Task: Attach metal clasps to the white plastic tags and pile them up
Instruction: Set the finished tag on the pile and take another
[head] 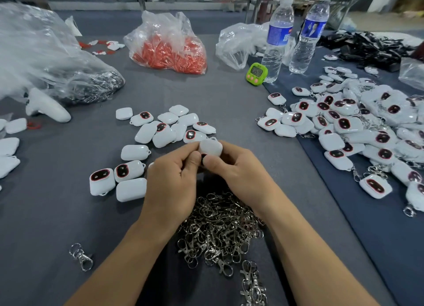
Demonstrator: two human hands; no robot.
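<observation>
White plastic tag [210,147] held up at centre, above the grey table [68,214] and just beyond the clasp heap [220,227].

Hands:
- Left hand [171,179]: fingers curled, thumb pressed on the tag's near edge, index finger behind it. Pinching the tag.
- Right hand [238,170]: same grip from the right, its thumb tip touching the left thumb.
- The tag's loop points to the far side, clear of the fingers.
- A small dark patch shows between the thumbs. Cannot tell whether a clasp is in the grip.

Stock:
- The clasp heap lies on the table between the forearms, near edge of view, a tangle of silver metal.
- One lone clasp [81,256] lies near left, well apart from the heap.
- Loose tags [165,126] are scattered left of and beyond the hands, some face up with a dark red-rimmed window, some showing plain white backs.
- A pile of clasped tags [355,126] sits at right, spread over a blue cloth [390,248].

Other items:
- Green timer [257,73] at far centre-right, with two bottles [276,37] just beside it.
- Red bag [169,46], clear plastic with red pieces inside, at far centre.
- Clear bag [91,85] at far left, with metal parts inside.
- Black straps [367,46] at far right.
</observation>
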